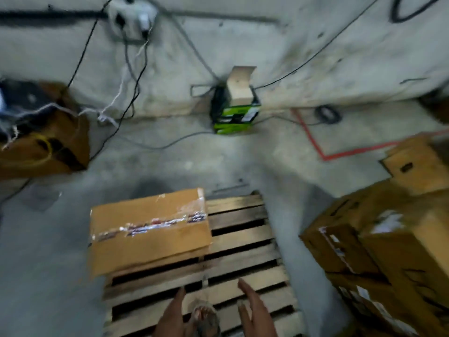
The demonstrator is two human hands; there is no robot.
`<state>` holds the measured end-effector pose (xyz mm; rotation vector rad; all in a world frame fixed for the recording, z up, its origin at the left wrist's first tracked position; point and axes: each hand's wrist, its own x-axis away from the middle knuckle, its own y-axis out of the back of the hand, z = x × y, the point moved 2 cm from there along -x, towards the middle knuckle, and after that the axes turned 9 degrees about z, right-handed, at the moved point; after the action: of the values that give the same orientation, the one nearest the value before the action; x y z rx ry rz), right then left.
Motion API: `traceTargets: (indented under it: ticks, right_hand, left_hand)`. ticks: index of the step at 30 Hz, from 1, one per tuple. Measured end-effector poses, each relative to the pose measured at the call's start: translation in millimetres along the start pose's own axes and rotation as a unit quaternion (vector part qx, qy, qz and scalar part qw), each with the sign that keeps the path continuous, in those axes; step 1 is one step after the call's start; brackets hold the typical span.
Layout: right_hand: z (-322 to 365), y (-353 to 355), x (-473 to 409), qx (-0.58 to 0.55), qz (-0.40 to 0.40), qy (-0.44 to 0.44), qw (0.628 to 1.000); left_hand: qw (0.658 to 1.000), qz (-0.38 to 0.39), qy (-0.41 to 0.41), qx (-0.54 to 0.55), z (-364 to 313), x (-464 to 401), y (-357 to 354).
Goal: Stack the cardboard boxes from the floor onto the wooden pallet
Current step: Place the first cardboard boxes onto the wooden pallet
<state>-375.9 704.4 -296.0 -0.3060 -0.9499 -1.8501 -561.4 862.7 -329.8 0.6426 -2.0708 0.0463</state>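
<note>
Storeroom — concrete floor (218, 164), pallet (243, 254), boxes (388, 251)

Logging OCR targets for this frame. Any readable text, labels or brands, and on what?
None readable; the frame is motion-blurred.
Taped cardboard box on the wooden pallet: printed tape strip, blurred.
Green and black box by the wall: label patch, illegible.
Stacked cardboard boxes on the right: white labels, too blurred.

We see whole frame motion-blurred; both hands (213, 310) cut at bottom edge (wrists unseen); box stack (388, 251) cropped right; tape print (150, 226) unreadable.
</note>
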Motion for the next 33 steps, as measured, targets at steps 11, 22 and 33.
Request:
traceTargets:
  ticks: [11, 22, 33]
  right_hand:
    - [85.9, 114.2, 185.9, -0.071, -0.130, -0.012, 0.989]
    - [9.5, 272.3, 264.5, -0.111, -0.317, -0.033, 0.941]
    - [-130.6, 460.1, 308.2, -0.173, -0.428, -0.075, 0.884]
  left_hand:
    - [0.952, 0.038, -0.180, -0.243, -109.2, 193.8, 6.6]
    - [0.948, 0.161, -0.213, -0.172, -269.7, 232.7, -167.9]
    - [0.932, 0.257, -0.229, -0.109, -446.4, 224.4, -388.0]
